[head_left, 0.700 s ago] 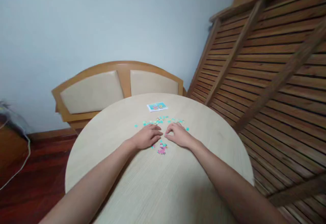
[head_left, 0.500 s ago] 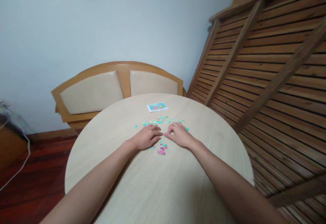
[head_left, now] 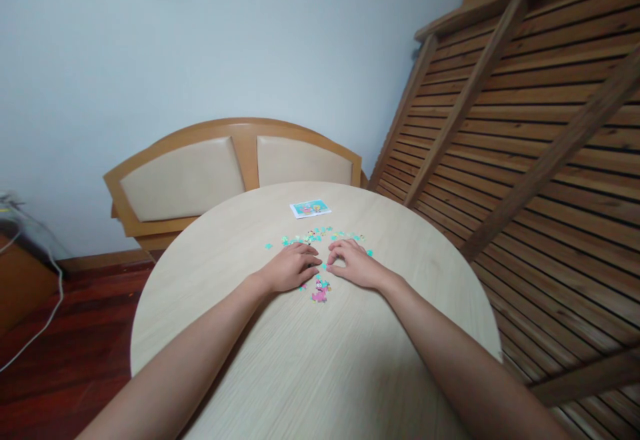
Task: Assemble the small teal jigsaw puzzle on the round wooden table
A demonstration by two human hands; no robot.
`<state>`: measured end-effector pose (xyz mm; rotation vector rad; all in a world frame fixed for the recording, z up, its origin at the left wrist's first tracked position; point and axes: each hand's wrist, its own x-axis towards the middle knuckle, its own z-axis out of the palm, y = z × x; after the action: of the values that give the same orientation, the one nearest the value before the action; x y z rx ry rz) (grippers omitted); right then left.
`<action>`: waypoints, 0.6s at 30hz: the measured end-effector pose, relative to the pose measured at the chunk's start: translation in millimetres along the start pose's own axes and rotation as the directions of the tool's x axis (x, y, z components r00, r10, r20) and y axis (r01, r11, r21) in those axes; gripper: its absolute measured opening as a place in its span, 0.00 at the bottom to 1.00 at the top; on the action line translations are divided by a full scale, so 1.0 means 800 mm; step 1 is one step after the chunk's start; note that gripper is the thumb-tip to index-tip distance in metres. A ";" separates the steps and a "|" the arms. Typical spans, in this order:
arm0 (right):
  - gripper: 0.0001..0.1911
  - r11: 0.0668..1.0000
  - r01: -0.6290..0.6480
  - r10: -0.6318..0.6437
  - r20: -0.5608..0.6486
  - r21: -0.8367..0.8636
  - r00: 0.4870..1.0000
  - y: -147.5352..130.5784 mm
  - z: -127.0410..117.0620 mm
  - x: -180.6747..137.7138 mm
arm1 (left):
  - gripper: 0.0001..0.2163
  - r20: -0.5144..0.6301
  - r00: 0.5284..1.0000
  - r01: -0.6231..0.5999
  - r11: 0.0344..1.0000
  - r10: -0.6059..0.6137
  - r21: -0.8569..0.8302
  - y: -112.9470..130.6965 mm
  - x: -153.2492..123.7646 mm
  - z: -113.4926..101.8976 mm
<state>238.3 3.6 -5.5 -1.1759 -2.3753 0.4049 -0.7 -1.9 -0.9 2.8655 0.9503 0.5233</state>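
Small puzzle pieces lie on the round table between and around my hands. My left hand (head_left: pixel 293 267) rests palm down with its fingers stretched to the right, its tips beside a teal puzzle piece (head_left: pixel 324 267). On the other side of that piece, my right hand (head_left: pixel 353 264) has its fingers curved and a gap between thumb and forefinger. Just nearer to me lies a joined pink-and-teal puzzle section (head_left: pixel 321 291). Beyond the hands, loose puzzle pieces (head_left: pixel 315 235) are scattered in a band, mostly teal with some yellow. Some pieces may be hidden under the fingers.
A picture card (head_left: pixel 310 209) lies at the far side of the pale round table (head_left: pixel 310 373). Behind it stands a wooden headboard (head_left: pixel 245 153) with cream panels. A slatted wooden frame (head_left: pixel 500 160) leans at the right. At the left, a white cable (head_left: pixel 59 293) hangs above the red-brown floor.
My right thumb and forefinger have parted slightly, and the teal piece now shows between the hands. My left hand has hardly moved. The whole view has shifted a little.
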 end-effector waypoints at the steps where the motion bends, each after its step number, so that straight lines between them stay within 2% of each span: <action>1: 0.07 1.000 0.004 -0.004 -0.002 0.003 1.000 -0.001 0.001 0.001 | 0.13 0.000 1.000 0.005 1.000 -0.005 0.004 0.000 0.000 0.000; 10: 0.06 0.991 0.107 -0.103 -0.045 0.078 0.994 -0.007 0.017 0.007 | 0.10 -0.055 0.998 0.028 0.999 -0.030 -0.028 -0.003 0.007 0.010; 15: 0.04 0.988 0.132 -0.129 -0.039 0.085 0.991 -0.011 0.012 0.005 | 0.06 -0.093 0.990 0.093 0.990 -0.103 -0.107 -0.005 0.006 0.013; 18: 0.11 0.978 0.169 -0.170 0.003 0.121 0.985 -0.015 0.007 0.002 | 0.05 -0.103 0.985 0.120 0.982 -0.136 -0.146 -0.004 0.005 0.010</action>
<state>226.6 -2.8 -4.2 -0.9118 -2.4025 0.4917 3.2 3.7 -7.8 2.6542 1.0616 0.7147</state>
